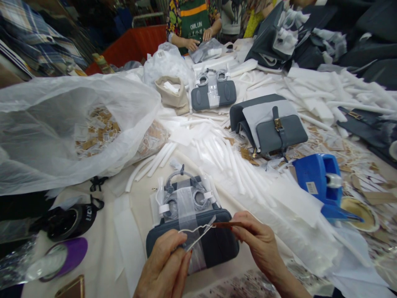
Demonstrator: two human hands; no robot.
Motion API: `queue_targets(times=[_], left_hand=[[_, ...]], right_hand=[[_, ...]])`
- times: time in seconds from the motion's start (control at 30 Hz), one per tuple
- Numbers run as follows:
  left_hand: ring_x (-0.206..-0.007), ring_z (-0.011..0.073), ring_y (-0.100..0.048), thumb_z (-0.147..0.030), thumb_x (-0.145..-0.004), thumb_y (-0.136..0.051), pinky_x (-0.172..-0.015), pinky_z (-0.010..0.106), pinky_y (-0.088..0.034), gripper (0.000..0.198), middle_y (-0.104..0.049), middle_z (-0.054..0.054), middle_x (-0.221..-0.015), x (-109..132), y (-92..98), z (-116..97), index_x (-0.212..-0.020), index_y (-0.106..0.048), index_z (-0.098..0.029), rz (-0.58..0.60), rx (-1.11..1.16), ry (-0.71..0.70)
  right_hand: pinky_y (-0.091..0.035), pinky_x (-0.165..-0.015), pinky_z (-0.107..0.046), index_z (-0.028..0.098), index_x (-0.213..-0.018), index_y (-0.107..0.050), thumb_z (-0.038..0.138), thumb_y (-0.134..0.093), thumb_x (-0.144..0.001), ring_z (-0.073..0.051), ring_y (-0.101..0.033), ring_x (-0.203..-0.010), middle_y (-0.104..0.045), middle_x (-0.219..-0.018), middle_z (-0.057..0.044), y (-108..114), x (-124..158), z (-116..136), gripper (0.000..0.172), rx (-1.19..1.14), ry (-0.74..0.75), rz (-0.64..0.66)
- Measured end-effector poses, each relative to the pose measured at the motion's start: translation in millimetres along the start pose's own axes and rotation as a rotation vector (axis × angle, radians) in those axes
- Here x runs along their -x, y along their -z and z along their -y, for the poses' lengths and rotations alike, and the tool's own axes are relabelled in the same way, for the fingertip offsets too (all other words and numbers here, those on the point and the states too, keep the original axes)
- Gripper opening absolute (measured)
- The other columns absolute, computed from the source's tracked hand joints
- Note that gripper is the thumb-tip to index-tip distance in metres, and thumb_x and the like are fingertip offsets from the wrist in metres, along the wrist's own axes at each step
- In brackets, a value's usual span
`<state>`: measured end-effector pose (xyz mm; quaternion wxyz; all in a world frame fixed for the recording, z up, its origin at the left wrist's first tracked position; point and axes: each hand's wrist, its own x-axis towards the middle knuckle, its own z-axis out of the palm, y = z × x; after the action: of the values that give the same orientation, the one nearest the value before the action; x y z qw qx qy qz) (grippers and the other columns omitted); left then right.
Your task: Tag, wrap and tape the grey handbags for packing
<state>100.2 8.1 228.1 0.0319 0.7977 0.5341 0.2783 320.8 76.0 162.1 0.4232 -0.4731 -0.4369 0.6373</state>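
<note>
My left hand (167, 265) pinches the looped end of a white string (200, 235) over the near bag. In my right hand (256, 234) is a thin brown tag (228, 224), seen edge-on, with the string running from it to my left fingers. Beneath both hands lies a dark blue-grey bag (217, 244) on the table. Its straps are coiled and wrapped in white and clear material at the far side, and clear film (187, 203) crosses its middle. My left hand hides part of the bag's near left side.
A big plastic sack (130, 107) of brown tags stands at left. Foam strips (229, 161) lie beyond the bag, with a blue tape dispenser (310, 178) at right. More bags (276, 128) lie farther back, where a co-worker's hands (198, 39) handle plastic. A black cap (71, 219) is at left.
</note>
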Motion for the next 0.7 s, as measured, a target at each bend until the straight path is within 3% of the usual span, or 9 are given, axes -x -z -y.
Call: queue_targets(times=[0.2,0.33,0.43,0.6,0.7], left_hand=[[-0.109,0.0229,-0.054,0.002,-0.078,-0.056,-0.092,0.032,-0.052,0.016,-0.057,0.015,-0.105,1.4,4.6,1.9,-0.088,-0.056,-0.009,0.052,-0.009,-0.013],[-0.111,0.0237,-0.053,0.004,-0.076,-0.057,-0.094,0.033,-0.051,0.019,-0.057,0.016,-0.108,4.9,2.9,3.5,-0.091,-0.056,-0.008,0.062,-0.004,-0.028],[-0.11,0.0232,-0.054,0.004,-0.077,-0.055,-0.094,0.032,-0.051,0.017,-0.058,0.016,-0.107,6.2,0.3,3.5,-0.09,-0.055,-0.008,0.042,0.012,-0.02],[-0.109,0.0213,-0.056,0.003,-0.08,-0.05,-0.092,0.027,-0.052,0.016,-0.059,0.014,-0.105,5.1,-1.0,2.8,-0.087,-0.054,-0.01,0.008,0.018,-0.004],[-0.109,0.0215,-0.056,0.003,-0.079,-0.051,-0.094,0.029,-0.051,0.016,-0.059,0.014,-0.104,2.7,0.7,3.2,-0.085,-0.054,-0.011,0.022,0.006,-0.009]], right_hand=[[-0.045,-0.047,-0.023,0.02,-0.07,-0.07,0.032,-0.079,-0.062,-0.012,-0.053,-0.049,-0.06,-0.057,0.001,-6.0,0.7,-4.2,0.017,-0.177,-0.13,-0.127],[-0.041,-0.044,-0.019,0.022,-0.081,-0.069,0.028,-0.081,-0.06,-0.009,-0.051,-0.05,-0.063,-0.066,0.002,-8.1,1.5,-7.4,0.025,-0.33,-0.199,-0.174],[-0.037,-0.043,-0.017,0.025,-0.097,-0.068,0.025,-0.081,-0.06,-0.008,-0.048,-0.05,-0.062,-0.066,0.002,-8.3,1.7,-8.8,0.039,-0.416,-0.243,-0.171],[-0.035,-0.044,-0.02,0.017,-0.074,-0.073,0.031,-0.08,-0.057,-0.007,-0.044,-0.046,-0.064,-0.065,-0.002,-8.5,1.7,-3.9,0.023,-0.482,-0.369,-0.097],[-0.038,-0.048,-0.021,0.015,-0.076,-0.073,0.034,-0.079,-0.059,-0.008,-0.046,-0.047,-0.064,-0.062,-0.003,-6.7,2.9,0.2,0.026,-0.512,-0.382,-0.027]])
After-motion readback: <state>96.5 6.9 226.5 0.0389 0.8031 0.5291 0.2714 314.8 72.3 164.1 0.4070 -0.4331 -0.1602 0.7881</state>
